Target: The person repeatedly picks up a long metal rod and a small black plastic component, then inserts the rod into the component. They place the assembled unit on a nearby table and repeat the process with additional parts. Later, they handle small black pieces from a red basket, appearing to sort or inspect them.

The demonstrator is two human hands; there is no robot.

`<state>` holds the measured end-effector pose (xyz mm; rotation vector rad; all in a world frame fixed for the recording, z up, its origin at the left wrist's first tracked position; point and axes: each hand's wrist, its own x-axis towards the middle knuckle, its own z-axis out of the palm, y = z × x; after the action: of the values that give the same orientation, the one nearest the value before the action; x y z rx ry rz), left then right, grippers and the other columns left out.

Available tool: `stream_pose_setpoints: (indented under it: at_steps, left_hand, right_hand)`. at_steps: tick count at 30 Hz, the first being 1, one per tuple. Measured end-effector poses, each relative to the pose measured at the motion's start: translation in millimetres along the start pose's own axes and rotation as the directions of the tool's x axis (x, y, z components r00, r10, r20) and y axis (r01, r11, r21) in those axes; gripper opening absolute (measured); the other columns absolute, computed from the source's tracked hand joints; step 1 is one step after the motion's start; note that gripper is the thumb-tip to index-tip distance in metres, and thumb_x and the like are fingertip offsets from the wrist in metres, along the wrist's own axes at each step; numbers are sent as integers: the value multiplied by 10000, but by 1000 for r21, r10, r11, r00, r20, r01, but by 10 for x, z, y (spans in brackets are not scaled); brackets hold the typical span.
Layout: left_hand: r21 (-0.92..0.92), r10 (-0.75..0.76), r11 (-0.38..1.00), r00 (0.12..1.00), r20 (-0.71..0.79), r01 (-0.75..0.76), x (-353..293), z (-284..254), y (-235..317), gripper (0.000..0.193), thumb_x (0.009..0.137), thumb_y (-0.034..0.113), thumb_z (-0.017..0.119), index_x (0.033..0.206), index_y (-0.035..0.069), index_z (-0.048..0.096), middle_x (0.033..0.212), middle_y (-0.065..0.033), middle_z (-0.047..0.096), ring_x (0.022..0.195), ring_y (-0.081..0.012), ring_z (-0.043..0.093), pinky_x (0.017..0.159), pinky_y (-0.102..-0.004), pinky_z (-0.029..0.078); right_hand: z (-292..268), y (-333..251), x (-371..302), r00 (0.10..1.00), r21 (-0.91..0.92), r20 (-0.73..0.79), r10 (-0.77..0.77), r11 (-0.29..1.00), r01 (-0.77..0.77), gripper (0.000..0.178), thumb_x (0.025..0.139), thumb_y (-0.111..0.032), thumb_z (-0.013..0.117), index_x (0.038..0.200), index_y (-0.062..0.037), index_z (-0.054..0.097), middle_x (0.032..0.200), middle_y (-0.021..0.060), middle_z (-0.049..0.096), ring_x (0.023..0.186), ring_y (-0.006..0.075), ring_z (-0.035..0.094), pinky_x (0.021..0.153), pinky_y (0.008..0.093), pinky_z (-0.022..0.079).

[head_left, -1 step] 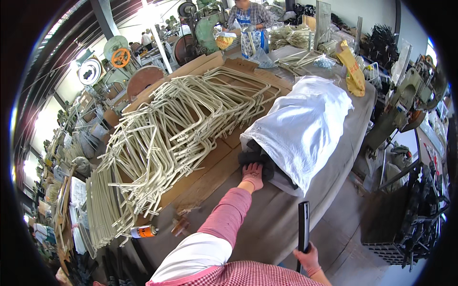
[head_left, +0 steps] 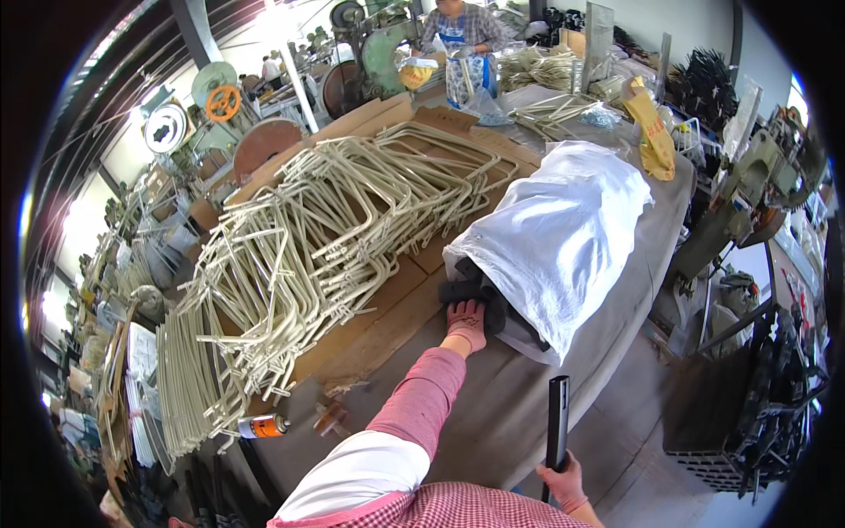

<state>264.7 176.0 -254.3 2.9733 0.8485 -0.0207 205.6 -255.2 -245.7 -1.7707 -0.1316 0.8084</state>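
Observation:
My left hand (head_left: 466, 324), in a pink glove, reaches forward. Its fingers are closed on a dark foam tube (head_left: 461, 290) at the open mouth of a white woven sack (head_left: 563, 229). More dark tubes show just inside the sack, which lies on its side on the covered table; the rest of its contents is hidden. Low on the right, beside the table edge, my right hand (head_left: 566, 482) grips a black bar (head_left: 558, 418) near its lower end. The bar stands nearly upright, with a small slot on its side.
Bent cream metal frames (head_left: 334, 220) lie heaped on cardboard to the left. An orange spray can (head_left: 263, 427) rests near them. A yellow bag (head_left: 650, 132) sits behind the sack. A crate of black parts (head_left: 748, 414) stands at right. Across the table, a person (head_left: 462, 44) stands.
My right hand and the black bar have shifted very slightly left and down. The left hand keeps its place on the foam tube.

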Motion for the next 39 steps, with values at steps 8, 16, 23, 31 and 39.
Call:
stream_pose_setpoints:
  at_steps: [8, 16, 23, 31, 39]
  left_hand:
    - [-690, -350, 565, 889, 296, 452, -1895, -101, -476, 592, 741, 421, 710, 1185, 47, 597, 1126, -148, 615, 1076, -321, 603, 948, -469, 487]
    - [-459, -566, -712, 821, -73, -532, -3536, -1870, -1416, 359, 797, 137, 584, 1149, 65, 573, 1033, -141, 632, 1004, -336, 627, 1001, -598, 462]
    - [-395, -624, -567, 690, -368, -723, -4378, -2700, -1219, 289, 899, 118, 625, 1175, 77, 552, 1005, -113, 611, 1012, -286, 615, 1053, -600, 438]
    - [-672, -450, -587, 872, -192, -451, -5280, -2628, -1248, 383, 910, 177, 656, 1213, -37, 557, 1084, -131, 660, 1043, -325, 665, 1004, -584, 498]
    - [-470, -603, -785, 674, 427, -404, -6927, -1057, -960, 391, 911, 377, 674, 1162, 89, 594, 1051, -91, 684, 992, -244, 680, 921, -468, 560]
  right_hand:
    - [855, -1153, -72, 890, -136, 285, -355, 904, 404, 455, 763, -262, 844, 1023, 20, 600, 786, 74, 643, 688, 145, 599, 642, 327, 504]
    - [1531, -1847, -921, 583, -86, 651, -486, 716, 693, 459, 769, -248, 828, 1056, 0, 570, 776, 115, 641, 658, 191, 614, 654, 335, 512]
    - [1759, -1776, -1715, 305, 66, 811, -500, 596, 800, 459, 763, -209, 800, 1084, -2, 546, 773, 143, 655, 686, 233, 675, 647, 350, 530]
    - [1873, -1653, -2090, 180, 47, 925, -333, 573, 818, 463, 711, -153, 774, 1084, -10, 540, 732, 83, 592, 671, 155, 593, 655, 319, 505]
    - [2611, -1514, -2294, 161, 116, 927, -338, 670, 733, 348, 814, -124, 772, 1100, -15, 607, 926, 26, 621, 826, 99, 576, 745, 259, 493]
